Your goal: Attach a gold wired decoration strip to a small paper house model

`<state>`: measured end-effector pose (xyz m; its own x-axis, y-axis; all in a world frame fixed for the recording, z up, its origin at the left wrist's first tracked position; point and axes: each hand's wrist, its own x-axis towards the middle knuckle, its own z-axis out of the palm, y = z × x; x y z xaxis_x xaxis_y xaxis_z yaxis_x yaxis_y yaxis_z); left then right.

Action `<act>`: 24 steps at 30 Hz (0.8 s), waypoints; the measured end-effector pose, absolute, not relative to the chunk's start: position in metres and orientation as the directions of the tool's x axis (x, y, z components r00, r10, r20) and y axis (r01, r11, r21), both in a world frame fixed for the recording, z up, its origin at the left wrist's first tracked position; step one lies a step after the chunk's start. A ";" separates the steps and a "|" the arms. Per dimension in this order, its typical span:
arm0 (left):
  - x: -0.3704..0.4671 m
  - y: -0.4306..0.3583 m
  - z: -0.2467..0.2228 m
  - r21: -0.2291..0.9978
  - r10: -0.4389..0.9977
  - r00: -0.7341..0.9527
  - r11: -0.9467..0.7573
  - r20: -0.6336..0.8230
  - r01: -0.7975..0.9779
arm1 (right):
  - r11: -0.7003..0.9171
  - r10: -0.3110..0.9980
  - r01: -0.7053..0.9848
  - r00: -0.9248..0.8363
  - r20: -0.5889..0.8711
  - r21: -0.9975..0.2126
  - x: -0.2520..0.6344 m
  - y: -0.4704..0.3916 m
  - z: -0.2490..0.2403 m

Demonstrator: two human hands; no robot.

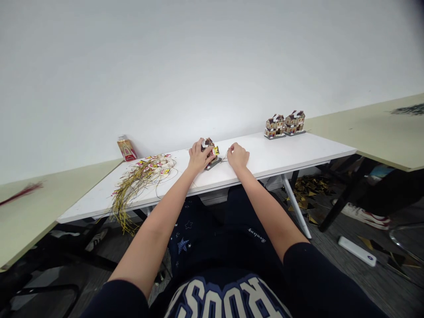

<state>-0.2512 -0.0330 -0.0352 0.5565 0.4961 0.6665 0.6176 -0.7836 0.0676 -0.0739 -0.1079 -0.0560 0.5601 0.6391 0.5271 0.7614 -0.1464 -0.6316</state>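
A miniature house (210, 142) with a snowy dark roof stands on its grey base at the middle of the white table. My left hand (198, 157) wraps its fingers around it from the left. A small yellow, white and red tag (215, 151) shows at the house's right side, by my fingertips. My right hand (238, 156) is closed in a pinch just to the right, on a thin cord (225, 157) that runs toward the house. To the left lies a bundle of tags on gold cords (134, 179), partly hanging over the table's front edge.
Two similar miniature houses (274, 126) stand at the back right of the white table (251, 172). A red and gold carton (126, 148) leans at the back left against the wall. Pale tables adjoin both sides. Gold and black scraps (308, 192) and a white power strip (357, 251) lie on the floor.
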 end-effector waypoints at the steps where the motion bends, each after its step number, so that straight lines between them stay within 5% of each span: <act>1: -0.252 -0.033 -0.036 0.059 0.488 0.564 -0.788 0.666 0.613 | -0.173 0.611 0.757 0.585 0.534 -0.630 -0.074 -0.109 -0.056; 6: -0.252 -0.035 -0.037 0.047 0.474 0.583 -0.800 0.660 0.598 | 0.063 0.541 0.886 0.356 0.762 -0.459 -0.077 -0.114 -0.055; 10: -0.251 -0.034 -0.036 0.045 0.477 0.587 -0.799 0.654 0.600 | 0.189 0.606 0.936 0.127 0.785 -0.298 -0.083 -0.114 -0.056; 18: -0.256 -0.031 -0.042 0.059 0.429 0.579 -0.835 0.693 0.548 | 0.080 0.759 0.887 0.241 0.605 -0.454 -0.079 -0.105 -0.060; 24: -0.264 -0.026 -0.051 0.326 0.515 0.372 -0.824 0.773 0.464 | 0.000 0.796 0.828 0.340 0.501 -0.561 -0.080 -0.104 -0.057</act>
